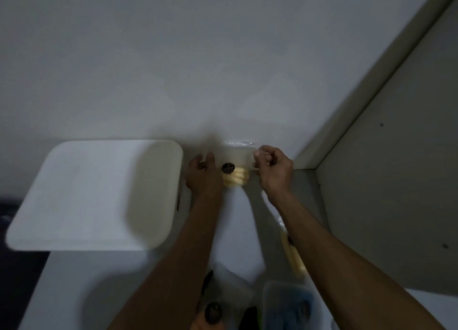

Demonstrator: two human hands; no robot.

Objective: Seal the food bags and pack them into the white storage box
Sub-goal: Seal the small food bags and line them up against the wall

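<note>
A clear food bag (pixel 236 153) holding pale yellow sticks and a dark round piece stands on the white table against the wall. My right hand (pixel 271 168) pinches the bag's right edge near its top. My left hand (pixel 202 173) rests at the bag's left side with fingers apart; contact is blurred. The white storage box (pixel 96 195) lies to the left, its opening facing me and empty. A second bag with yellow sticks (pixel 293 255) is partly hidden under my right forearm. Other bags (pixel 230 287) lie near the front edge.
A clear plastic container (pixel 287 302) with something blue sits at the bottom right. A dark round item (pixel 213 312) lies at the bottom centre. A beige panel or door (pixel 386 181) closes off the right side. The wall stands just behind the bag.
</note>
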